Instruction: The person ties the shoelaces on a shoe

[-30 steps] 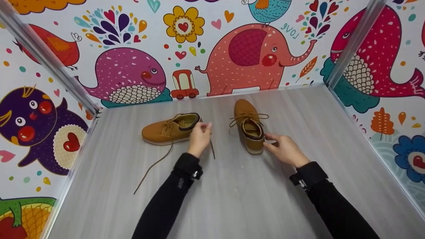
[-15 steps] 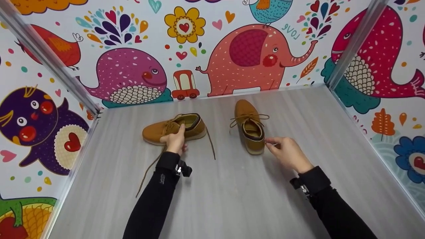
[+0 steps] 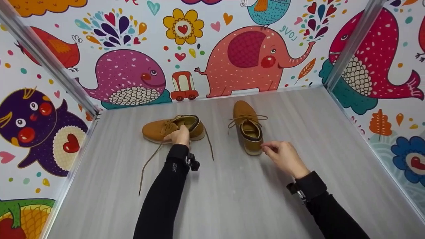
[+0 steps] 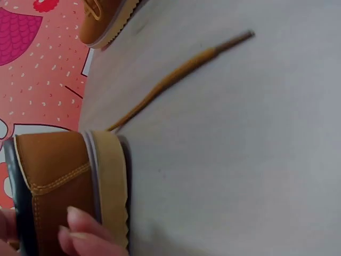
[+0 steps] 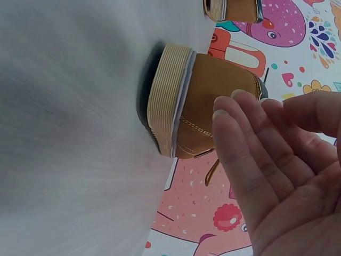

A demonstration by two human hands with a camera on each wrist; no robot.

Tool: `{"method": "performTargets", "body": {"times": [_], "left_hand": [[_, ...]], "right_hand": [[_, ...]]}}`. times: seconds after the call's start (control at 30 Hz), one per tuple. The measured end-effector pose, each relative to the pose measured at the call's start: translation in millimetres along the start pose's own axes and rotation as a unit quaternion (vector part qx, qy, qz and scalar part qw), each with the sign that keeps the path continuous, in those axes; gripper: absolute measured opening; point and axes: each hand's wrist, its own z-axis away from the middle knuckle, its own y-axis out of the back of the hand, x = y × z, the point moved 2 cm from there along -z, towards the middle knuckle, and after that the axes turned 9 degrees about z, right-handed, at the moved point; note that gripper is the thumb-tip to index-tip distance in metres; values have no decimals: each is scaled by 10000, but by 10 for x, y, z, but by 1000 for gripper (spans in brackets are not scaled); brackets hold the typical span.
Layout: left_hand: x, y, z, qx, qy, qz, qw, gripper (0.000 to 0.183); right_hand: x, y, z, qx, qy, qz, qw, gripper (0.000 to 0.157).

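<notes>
A cartoon-covered wall (image 3: 232,10) rises beyond both hands, behind a grey worktop (image 3: 229,192) where one shoe (image 3: 166,129) sits gripped in a person's left hand (image 3: 181,136), thumb at its opening. A second shoe (image 3: 248,125) stands just ahead and left of the right hand (image 3: 285,156), whose loosely bent fingers hold nothing beside its heel. One loose lace (image 3: 143,171) trails left of the left hand.
</notes>
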Motion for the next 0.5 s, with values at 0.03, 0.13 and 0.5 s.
{"method": "performTargets", "body": {"times": [0.03, 0.13, 0.5], "left_hand": [[9, 26, -19, -7, -71, -201, 9998, 93], [33, 111, -64, 0, -408, -1013, 9940, 83], [1, 258, 120, -789, -1975, -2312, 9494, 58]], "right_hand": [[-18, -5, 4, -13, 1, -43, 10000, 19], [-72, -36, 12, -50, 31, -172, 9998, 19], [-364, -68, 44, 209, 469, -187, 9985, 17]]}}
